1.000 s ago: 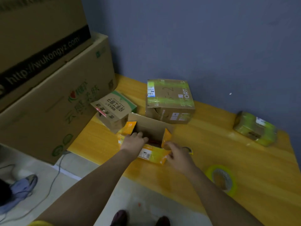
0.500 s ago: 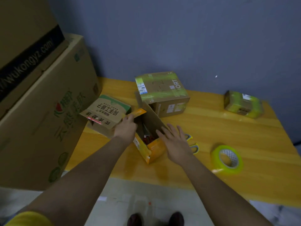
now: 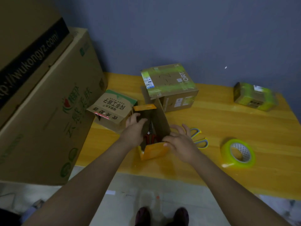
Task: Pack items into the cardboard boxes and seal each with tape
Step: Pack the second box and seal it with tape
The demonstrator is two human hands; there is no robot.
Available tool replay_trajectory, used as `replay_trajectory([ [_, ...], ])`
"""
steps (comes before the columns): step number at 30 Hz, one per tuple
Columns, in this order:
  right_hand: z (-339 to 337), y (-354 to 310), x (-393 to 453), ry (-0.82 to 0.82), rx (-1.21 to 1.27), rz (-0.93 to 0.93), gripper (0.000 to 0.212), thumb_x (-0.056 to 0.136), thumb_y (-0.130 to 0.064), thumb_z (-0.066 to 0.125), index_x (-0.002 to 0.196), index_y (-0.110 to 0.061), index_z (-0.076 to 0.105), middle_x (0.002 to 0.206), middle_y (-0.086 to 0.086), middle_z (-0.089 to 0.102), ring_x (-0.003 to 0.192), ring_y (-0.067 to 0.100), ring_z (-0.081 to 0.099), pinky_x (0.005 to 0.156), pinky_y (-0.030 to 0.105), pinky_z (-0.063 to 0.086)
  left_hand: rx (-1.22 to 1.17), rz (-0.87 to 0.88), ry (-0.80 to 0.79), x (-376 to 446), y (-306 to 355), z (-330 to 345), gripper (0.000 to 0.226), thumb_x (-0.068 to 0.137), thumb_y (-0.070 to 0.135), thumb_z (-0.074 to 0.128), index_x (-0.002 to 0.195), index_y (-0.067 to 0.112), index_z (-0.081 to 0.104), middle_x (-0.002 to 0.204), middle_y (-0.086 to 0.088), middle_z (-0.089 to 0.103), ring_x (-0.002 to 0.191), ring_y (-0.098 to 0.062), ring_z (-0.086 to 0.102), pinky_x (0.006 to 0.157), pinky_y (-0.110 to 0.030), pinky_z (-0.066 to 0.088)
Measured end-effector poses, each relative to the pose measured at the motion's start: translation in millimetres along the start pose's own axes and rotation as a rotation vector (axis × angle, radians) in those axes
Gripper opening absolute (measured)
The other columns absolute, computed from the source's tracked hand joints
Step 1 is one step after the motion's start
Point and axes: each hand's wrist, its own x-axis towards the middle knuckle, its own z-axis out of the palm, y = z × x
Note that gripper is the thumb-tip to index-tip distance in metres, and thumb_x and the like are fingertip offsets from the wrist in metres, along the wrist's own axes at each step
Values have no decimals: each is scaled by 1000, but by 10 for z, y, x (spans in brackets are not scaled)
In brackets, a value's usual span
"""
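A small open orange cardboard box (image 3: 154,150) stands at the front edge of the yellow table (image 3: 228,121), its flaps up. A red-handled tool (image 3: 149,138) lies inside it. My left hand (image 3: 133,129) grips the box's left wall, thumb inside and fingers behind. My right hand (image 3: 180,142) rests against the right side with fingers spread, the thumb on the near flap. A roll of yellow-green tape (image 3: 237,153) lies flat to the right. Scissor handles (image 3: 199,139) show just beyond my right hand.
A box sealed with green tape (image 3: 169,84) sits behind the orange box. A printed carton (image 3: 112,108) lies to its left, and a small taped parcel (image 3: 254,96) sits far right. Large stacked cartons (image 3: 48,103) wall off the left side. Blue wall behind.
The orange box has been turned so its long side points away from me. My left hand shifted to the left wall, my right hand to the right side.
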Motion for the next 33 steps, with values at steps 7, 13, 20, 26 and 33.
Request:
replay_trajectory([
  [7, 196, -485, -126, 307, -32, 151, 27, 81, -45, 46, 76, -30, 68, 70, -11, 66, 105, 22, 46, 106, 48, 17, 555, 144, 87, -199, 1, -72, 43, 92, 18, 53, 135, 22, 50, 152, -6, 25, 143, -28, 13, 119, -43, -3],
  [13, 281, -628, -67, 340, -92, 216, 28, 78, -43, 46, 78, -29, 70, 70, -11, 64, 102, 22, 44, 103, 48, 21, 192, 244, -124, -421, 36, 53, 44, 87, 4, 46, 126, 21, 58, 126, -2, 61, 124, -19, 49, 119, -35, 7],
  [20, 298, -517, 30, 347, -88, 261, 31, 82, -42, 44, 83, -29, 72, 78, -11, 62, 106, 23, 45, 104, 48, 19, -13, 83, -127, -207, 53, 154, 20, 94, 23, 59, 113, 19, 59, 116, -2, 62, 108, -23, 58, 83, -36, 48],
  [26, 311, -339, 20, 358, -48, 260, 26, 86, -38, 46, 86, -29, 70, 84, -11, 65, 112, 22, 42, 103, 46, 18, -57, 82, -88, -109, 171, 266, 8, 97, 23, 53, 100, 23, 60, 104, 1, 64, 96, -22, 59, 74, -36, 49],
  [33, 247, -233, -78, 311, 88, 238, 26, 85, -24, 50, 102, -27, 70, 99, -8, 66, 113, 23, 42, 94, 42, 30, -4, 51, -126, -51, 276, 243, 20, 97, 33, 53, 102, 21, 68, 95, -1, 67, 91, -22, 61, 68, -30, 41],
])
